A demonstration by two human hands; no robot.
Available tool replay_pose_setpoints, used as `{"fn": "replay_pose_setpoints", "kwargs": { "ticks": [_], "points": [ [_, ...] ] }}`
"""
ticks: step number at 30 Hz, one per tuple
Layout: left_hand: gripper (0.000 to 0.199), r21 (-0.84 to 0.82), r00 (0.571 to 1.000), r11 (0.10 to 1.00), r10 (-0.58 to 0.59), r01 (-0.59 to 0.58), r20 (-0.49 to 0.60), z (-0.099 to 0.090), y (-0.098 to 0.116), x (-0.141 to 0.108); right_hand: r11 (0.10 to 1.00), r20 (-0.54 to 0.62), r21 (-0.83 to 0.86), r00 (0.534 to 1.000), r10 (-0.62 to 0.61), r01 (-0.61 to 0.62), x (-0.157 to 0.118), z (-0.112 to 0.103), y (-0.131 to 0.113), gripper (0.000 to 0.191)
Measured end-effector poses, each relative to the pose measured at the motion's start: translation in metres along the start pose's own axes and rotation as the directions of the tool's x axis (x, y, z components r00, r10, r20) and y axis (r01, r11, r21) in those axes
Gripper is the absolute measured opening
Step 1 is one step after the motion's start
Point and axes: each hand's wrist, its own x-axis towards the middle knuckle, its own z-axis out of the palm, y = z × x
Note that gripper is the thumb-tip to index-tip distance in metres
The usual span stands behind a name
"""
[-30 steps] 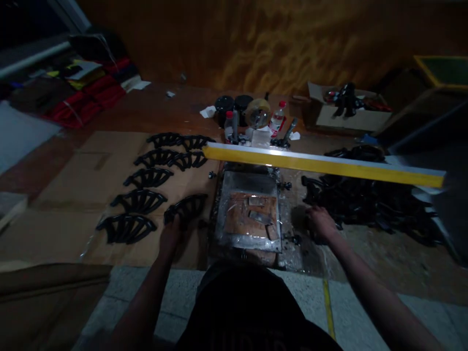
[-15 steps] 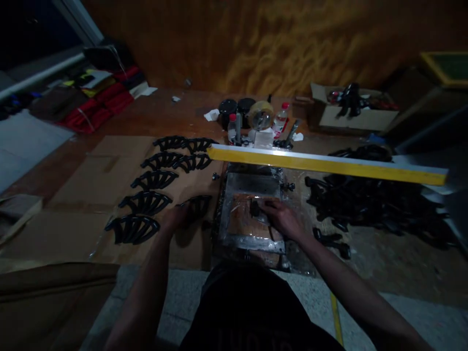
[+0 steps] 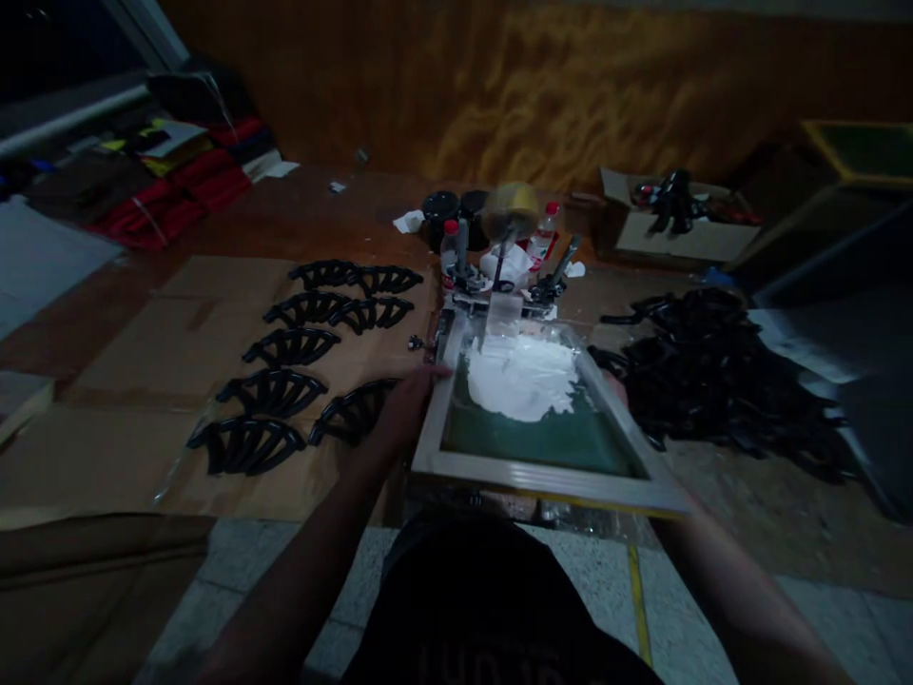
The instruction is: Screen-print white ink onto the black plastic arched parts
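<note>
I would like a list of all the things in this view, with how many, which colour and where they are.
screen-printing frame: 1, pale metal with green mesh, tilted up
white ink: 1 patch, white, on the mesh
curved handles: 8, black, on cardboard left of the frame
cardboard sheet: 1, brown, under those handles
handle pile: 1, black, right of the frame
round containers: 2, black, beyond the frame
plastic bottles: 2, clear with red caps, beyond the frame
tape roll: 1, yellowish, beyond the frame
cardboard box: 1, brown, far right
folded fabric: 1, red, far left
left hand: at the frame's left edge
right hand: mostly hidden beneath the frame's right side
</note>
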Motion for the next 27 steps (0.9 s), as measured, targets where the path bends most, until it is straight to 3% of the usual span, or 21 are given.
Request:
{"fn": "replay_pose_setpoints", "kwargs": {
  "ticks": [3,5,6,8,11,13,17,18,19,22,23,27],
  "points": [
    [0.052,0.053,0.986,0.985,-0.165,0.163,0.037,0.007,-0.044,-0.018,0.997,-0.216,0.027,0.973,0.081,-0.078,0.029,-0.016,-0.006,0.043],
    [0.062,0.078,0.973,0.971,-0.227,0.224,0.035,0.016,-0.068,-0.021,1.0,-0.262,-0.011,0.965,-0.027,0.025,0.049,-0.016,-0.035,0.054],
    [0.065,0.091,0.971,0.969,-0.234,0.23,0.04,0.02,-0.077,-0.02,0.993,-0.217,-0.055,0.97,-0.113,0.104,0.057,-0.013,-0.053,0.059],
    [0.064,0.115,0.975,0.97,-0.22,0.214,0.039,0.025,-0.091,-0.017,0.968,-0.037,-0.136,0.975,-0.218,0.211,0.064,-0.005,-0.088,0.05],
    [0.063,0.134,0.976,0.971,-0.209,0.2,0.054,0.027,-0.102,-0.012,0.947,0.256,-0.199,0.946,-0.199,0.253,0.049,0.009,-0.113,0.024],
    [0.063,0.136,0.975,0.968,-0.219,0.21,0.047,0.027,-0.107,-0.01,0.918,0.362,-0.183,0.892,-0.269,0.351,0.027,0.012,-0.11,0.025],
    [0.061,0.108,0.978,0.973,-0.207,0.205,0.012,0.028,-0.114,-0.009,0.795,0.505,-0.014,0.691,-0.517,0.606,0.001,0.002,-0.092,0.029],
    [0.061,0.09,0.978,0.975,-0.206,0.205,0.011,0.028,-0.116,-0.009,0.791,0.514,0.007,0.677,-0.527,0.612,0.001,-0.001,-0.09,0.028],
    [0.061,0.075,0.978,0.976,-0.208,0.207,0.018,0.029,-0.116,-0.009,0.804,0.503,0.004,0.694,-0.516,0.595,0.002,-0.002,-0.09,0.027],
    [0.06,0.075,0.978,0.976,-0.207,0.206,0.018,0.028,-0.114,-0.011,0.864,0.39,-0.069,0.81,-0.437,0.499,0.002,0.004,-0.095,0.021],
    [0.059,0.085,0.979,0.976,-0.204,0.202,0.01,0.028,-0.113,-0.011,0.869,0.362,-0.078,0.826,-0.433,0.489,-0.002,0.008,-0.095,0.023],
    [0.063,0.098,0.968,0.964,-0.251,0.249,0.009,0.027,-0.102,-0.014,0.849,0.39,0.002,0.781,-0.487,0.528,-0.022,0.016,-0.093,0.031]
  ]
}}
